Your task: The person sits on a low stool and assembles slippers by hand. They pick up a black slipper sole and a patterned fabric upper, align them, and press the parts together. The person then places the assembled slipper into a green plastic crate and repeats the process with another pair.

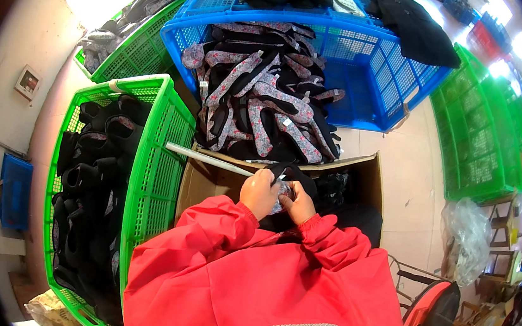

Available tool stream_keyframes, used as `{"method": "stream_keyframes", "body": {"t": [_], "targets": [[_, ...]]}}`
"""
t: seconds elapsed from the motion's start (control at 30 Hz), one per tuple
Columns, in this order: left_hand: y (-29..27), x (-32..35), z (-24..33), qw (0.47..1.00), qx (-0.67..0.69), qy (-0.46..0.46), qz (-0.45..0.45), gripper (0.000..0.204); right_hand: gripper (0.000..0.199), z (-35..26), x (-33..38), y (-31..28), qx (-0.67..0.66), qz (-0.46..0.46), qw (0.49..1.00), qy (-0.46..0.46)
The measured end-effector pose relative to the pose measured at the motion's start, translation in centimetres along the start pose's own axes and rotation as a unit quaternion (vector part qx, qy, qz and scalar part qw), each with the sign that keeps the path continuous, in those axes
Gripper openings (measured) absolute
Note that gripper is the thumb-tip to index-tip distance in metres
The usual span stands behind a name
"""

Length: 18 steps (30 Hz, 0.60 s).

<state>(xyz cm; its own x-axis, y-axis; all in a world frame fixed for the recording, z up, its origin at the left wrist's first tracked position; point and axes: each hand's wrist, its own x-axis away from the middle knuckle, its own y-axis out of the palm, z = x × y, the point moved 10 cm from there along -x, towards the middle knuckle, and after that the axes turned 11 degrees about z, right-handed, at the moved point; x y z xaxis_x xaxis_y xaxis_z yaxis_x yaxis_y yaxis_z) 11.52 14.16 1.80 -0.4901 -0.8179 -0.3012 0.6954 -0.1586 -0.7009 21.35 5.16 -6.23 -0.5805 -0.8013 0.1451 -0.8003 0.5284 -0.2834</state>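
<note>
My left hand [260, 193] and my right hand [298, 203] are close together in front of my chest, over an open cardboard box [372, 190]. Both are closed, fingertips pinching a small, shiny, clear plastic piece [280, 197] between them; its exact kind is hard to make out. Black fabric [286, 169] shows just beyond my fingers. A white strip [207, 158] runs from the left toward my left hand, and whether that hand touches it is unclear. Black material [357, 218] and dark plastic lie inside the box, partly hidden by my right sleeve.
Beyond the box, a blue crate [403, 82] lies with a heap of floral-and-black padded fabric pieces [261, 99] spilling out. A green crate [163, 127] of black fabric items stands at my left. Green crates [478, 122] and a clear plastic bag [465, 232] are at the right.
</note>
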Motion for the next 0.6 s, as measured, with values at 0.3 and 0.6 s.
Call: {"method": "stream_keyframes", "body": {"t": [0.3,0.6], "targets": [[-1.5,1.9,0.9,1.000,-0.026,0.017,0.003,0.028,0.033,2.2,-0.2,0.1,-0.075,0.019,0.997,0.007],[-2.0,4.8,5.7,0.995,-0.071,0.072,-0.006,0.051,0.036,0.6,0.1,-1.3,-0.033,0.065,0.997,-0.011]]}}
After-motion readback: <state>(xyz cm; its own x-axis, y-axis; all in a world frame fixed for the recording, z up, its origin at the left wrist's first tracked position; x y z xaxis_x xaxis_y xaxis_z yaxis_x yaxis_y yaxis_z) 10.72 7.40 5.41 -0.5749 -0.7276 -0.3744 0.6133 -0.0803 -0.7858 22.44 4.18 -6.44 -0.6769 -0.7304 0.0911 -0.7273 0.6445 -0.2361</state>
